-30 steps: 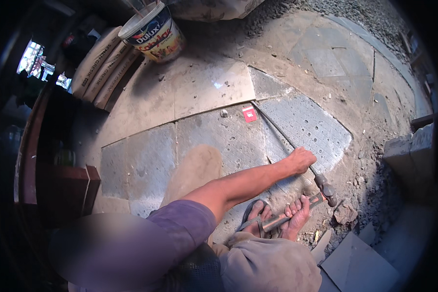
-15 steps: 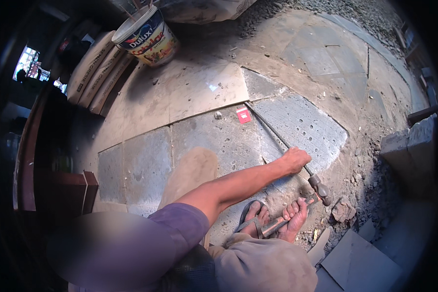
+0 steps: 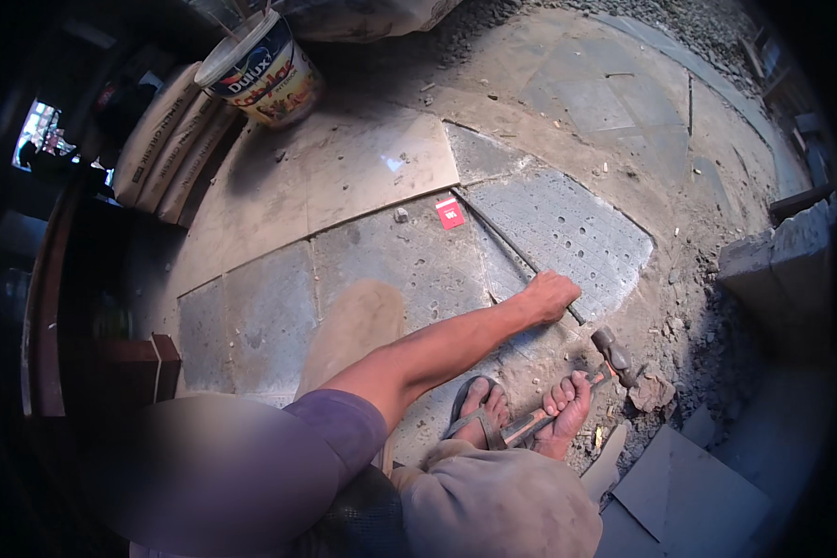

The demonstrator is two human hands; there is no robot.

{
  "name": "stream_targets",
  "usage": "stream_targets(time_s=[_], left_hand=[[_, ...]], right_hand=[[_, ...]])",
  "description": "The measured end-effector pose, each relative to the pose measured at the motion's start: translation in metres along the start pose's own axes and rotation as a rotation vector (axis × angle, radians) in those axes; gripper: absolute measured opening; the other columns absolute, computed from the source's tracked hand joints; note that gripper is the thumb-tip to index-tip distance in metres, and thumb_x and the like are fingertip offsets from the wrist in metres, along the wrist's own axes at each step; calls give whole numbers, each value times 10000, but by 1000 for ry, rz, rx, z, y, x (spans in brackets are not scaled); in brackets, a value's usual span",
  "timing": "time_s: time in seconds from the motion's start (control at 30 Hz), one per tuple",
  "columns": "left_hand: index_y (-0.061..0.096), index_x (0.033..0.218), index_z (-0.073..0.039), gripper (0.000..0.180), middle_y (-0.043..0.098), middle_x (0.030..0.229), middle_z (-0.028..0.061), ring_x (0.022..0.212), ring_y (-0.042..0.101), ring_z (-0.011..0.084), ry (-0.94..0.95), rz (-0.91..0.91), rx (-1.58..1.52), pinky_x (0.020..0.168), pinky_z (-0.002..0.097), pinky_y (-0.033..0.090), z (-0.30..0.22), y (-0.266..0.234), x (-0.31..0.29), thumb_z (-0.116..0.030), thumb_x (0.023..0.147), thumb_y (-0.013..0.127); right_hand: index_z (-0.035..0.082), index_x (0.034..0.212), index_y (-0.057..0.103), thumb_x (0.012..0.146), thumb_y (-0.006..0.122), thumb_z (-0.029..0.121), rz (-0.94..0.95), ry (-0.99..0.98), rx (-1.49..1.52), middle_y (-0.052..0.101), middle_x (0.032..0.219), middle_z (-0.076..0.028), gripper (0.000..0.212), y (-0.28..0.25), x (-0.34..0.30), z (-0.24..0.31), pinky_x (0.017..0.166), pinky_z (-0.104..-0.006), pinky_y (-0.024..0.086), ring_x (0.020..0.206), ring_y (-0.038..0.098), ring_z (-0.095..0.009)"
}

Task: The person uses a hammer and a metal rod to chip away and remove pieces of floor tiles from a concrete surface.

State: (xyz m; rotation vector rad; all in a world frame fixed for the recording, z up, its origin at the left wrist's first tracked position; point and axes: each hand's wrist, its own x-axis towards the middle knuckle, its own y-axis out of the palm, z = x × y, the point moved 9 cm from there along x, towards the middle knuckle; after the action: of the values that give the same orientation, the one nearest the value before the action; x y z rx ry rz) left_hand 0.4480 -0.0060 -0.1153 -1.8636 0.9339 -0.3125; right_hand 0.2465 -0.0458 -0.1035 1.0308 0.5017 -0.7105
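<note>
My left hand [image 3: 552, 296] is wrapped round a long thin metal rod [image 3: 500, 232]. The rod slants across the grey stone slabs [image 3: 577, 237], its far tip at the edge of a beige tile [image 3: 381, 186]. Lower down, my right hand [image 3: 565, 409] grips the handle of a hammer [image 3: 614, 352]. The hammer's dark head is just off the rod's near end, with a small gap between. Beside the rod's far tip lies a small red packet [image 3: 450, 213]. A pebble [image 3: 401, 215] rests to its left.
A paint bucket [image 3: 270, 79] stands at the far left, near stacked sacks [image 3: 172, 139]. Right of the hammer are a rough stone [image 3: 651, 393] and a concrete block [image 3: 777, 256]. Loose tile pieces [image 3: 688, 488] lie at the lower right. My sandalled foot [image 3: 479, 409] is near the hammer handle.
The hammer head has drawn slightly back from the rod's near end. My left hand stays on the rod, and the whole view has shifted a little.
</note>
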Motion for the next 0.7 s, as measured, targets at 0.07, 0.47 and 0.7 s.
stream_targets(time_s=[0.07, 0.47, 0.7], left_hand=[[652, 865, -28, 130, 678, 891, 201, 915, 662, 400, -6, -9, 0, 813, 502, 510, 0, 0, 2, -52, 744, 613], [637, 810, -61, 95, 656, 729, 178, 744, 664, 399, 102, -22, -4, 650, 511, 510, -4, -30, -12, -85, 717, 637], [579, 742, -64, 107, 598, 596, 155, 584, 628, 364, 113, -458, -39, 536, 473, 484, -19, -198, -16, -131, 750, 662]], right_hand=[[125, 924, 472, 946, 558, 138, -65, -101, 34, 338, 586, 77, 90, -9, 4, 15, 339, -204, 297, 417, 302, -29], [125, 890, 458, 922, 595, 137, -42, 8, -175, 362, 600, 51, 141, -11, -13, 2, 346, -219, 308, 428, 349, -49], [118, 948, 426, 900, 622, 115, -156, -126, -426, 348, 605, 40, 202, -39, -24, 38, 341, -230, 290, 421, 331, -52]])
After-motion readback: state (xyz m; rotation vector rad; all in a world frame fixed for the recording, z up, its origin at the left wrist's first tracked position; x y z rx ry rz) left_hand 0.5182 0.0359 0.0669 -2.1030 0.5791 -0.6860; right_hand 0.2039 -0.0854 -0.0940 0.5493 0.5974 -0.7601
